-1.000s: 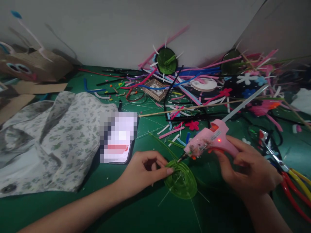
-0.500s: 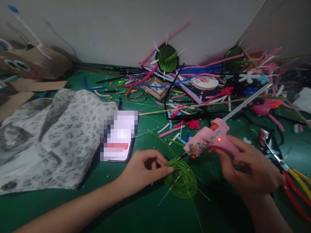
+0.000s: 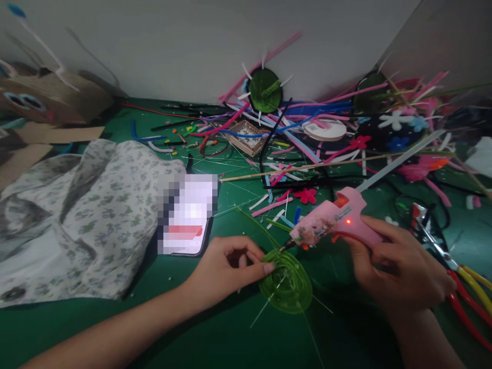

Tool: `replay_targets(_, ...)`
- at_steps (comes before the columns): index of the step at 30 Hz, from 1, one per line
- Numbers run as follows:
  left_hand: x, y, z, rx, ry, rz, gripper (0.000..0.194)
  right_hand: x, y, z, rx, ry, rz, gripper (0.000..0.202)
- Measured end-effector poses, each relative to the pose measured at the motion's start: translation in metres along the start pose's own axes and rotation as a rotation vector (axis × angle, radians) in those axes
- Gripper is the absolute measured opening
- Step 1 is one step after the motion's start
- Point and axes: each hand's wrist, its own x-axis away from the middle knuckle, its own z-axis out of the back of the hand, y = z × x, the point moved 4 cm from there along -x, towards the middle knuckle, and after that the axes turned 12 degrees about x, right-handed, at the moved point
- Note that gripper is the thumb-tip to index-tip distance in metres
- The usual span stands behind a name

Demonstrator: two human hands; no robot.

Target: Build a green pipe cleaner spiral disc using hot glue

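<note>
Near middle of the green bench: green coil under left hand, pink glue gun in right hand.
Left fingers pinch the coil's left rim, thumb uppermost, presumably to steady it for the nozzle; nozzle tip sits at the far rim, actual contact not resolvable. Right fingers wrapped round the gun's handle, close to the orange trigger, a grip that likely keeps the gun angled down and left. Red indicator lit; translucent glue stick projects from the rear, toward far right. Loose green strip runs out from the coil's far side. Smartphone lies left of the coil, beyond the left hand.
</note>
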Motion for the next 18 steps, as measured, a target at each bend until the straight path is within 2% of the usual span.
replay_targets(9,0.0014,-0.0017,0.0013,0.007,0.004,-0.017,0.019,-0.0014,-0.0019,0.0011,-0.072,0.036,0.038,0.048)
replay_targets(18,0.0007,-0.0011,0.002,-0.013,0.006,-0.029,0.019,-0.001,-0.0023,0.001,-0.079,0.02,0.024,0.053)
